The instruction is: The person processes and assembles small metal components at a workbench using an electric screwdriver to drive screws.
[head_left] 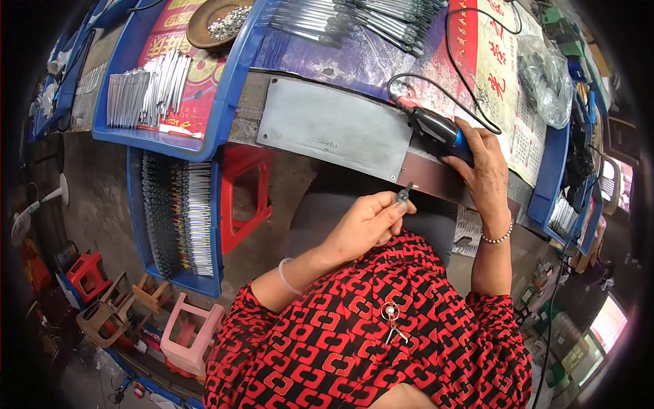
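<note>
My right hand (487, 167) closes around the blue rear end of a black corded electric screwdriver (436, 125), which lies at the table's front edge with its red nose pointing left. In front of my body, my left hand (373, 221) is closed on a small dark slim piece (404, 193). Its dark tip pokes out past the thumb; the rest is hidden in the fingers. Between the hands and the table's contents lies a flat grey metal plate (334, 126), screwed down along the edge, with a brown strip (432, 178) at its right end.
Many thin black-and-silver pieces (381, 24) lie at the back of the table. A blue tray (228, 112) at left holds silver strips (163, 85) and a brown bowl (194, 31) of small metal parts. A lower blue bin (216, 235), red stool (248, 198) and clear plastic bag (545, 82) stand around.
</note>
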`<state>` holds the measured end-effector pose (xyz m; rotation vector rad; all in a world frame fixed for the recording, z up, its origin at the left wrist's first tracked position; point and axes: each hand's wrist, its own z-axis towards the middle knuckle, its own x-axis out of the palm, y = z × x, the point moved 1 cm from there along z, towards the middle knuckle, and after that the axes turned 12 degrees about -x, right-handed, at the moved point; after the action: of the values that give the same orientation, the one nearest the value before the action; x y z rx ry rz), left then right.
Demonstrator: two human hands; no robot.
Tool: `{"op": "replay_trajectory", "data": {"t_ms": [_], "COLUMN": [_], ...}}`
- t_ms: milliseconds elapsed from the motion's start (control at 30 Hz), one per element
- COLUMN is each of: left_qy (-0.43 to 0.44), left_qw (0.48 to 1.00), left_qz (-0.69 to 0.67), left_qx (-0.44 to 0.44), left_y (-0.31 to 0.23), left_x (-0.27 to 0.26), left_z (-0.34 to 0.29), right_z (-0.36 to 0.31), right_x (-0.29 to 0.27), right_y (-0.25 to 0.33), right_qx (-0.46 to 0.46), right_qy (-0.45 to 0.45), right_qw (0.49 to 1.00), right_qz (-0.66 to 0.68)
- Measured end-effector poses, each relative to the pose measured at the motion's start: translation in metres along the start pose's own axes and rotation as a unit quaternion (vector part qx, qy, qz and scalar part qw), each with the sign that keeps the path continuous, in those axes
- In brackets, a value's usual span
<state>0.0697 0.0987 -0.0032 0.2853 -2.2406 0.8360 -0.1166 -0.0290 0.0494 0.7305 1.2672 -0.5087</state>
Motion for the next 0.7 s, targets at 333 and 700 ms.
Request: {"op": "replay_trajectory", "data": {"t_ms": [333, 700], "left_qy": [-0.035, -0.088], "left_qw": [0.999, 0.994], "left_qz": [-0.01, -0.062], "left_qx": [-0.013, -0.018], "left_y": [0.01, 0.015], "left_x": [0.013, 0.014], "left_z": [0.032, 0.029], "right_z": [-0.018, -0.003], "right_x": [-0.069, -0.029], "right_y": [0.012, 0.069], "right_qx": [-0.067, -0.221], "right_qy": [-0.315, -0.298], "right_qw": [0.796, 0.743], "right_qz": [0.513, 0.557]}}
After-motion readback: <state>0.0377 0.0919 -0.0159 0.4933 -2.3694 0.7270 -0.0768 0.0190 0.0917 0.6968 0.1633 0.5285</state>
